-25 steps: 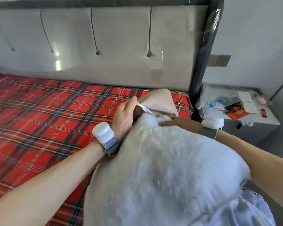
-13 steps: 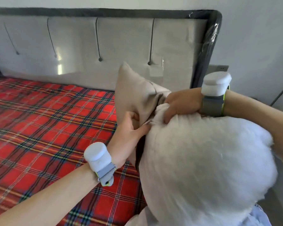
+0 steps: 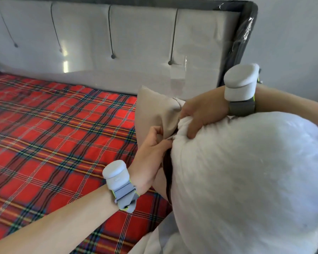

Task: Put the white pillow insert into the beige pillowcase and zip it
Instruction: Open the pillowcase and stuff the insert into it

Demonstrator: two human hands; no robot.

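Head view: left hand pinches the beige fabric pillowcase open so right hand, gripping the fluffy white pillow insert, can stuff it.

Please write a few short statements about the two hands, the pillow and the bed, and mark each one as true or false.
1. The left hand pinches the edge of the beige pillowcase. True.
2. The right hand grips the white pillow insert. True.
3. The white pillow insert is fully inside the beige pillowcase. False: most of it is outside.
4. The bed sheet is plain blue. False: it is red plaid.
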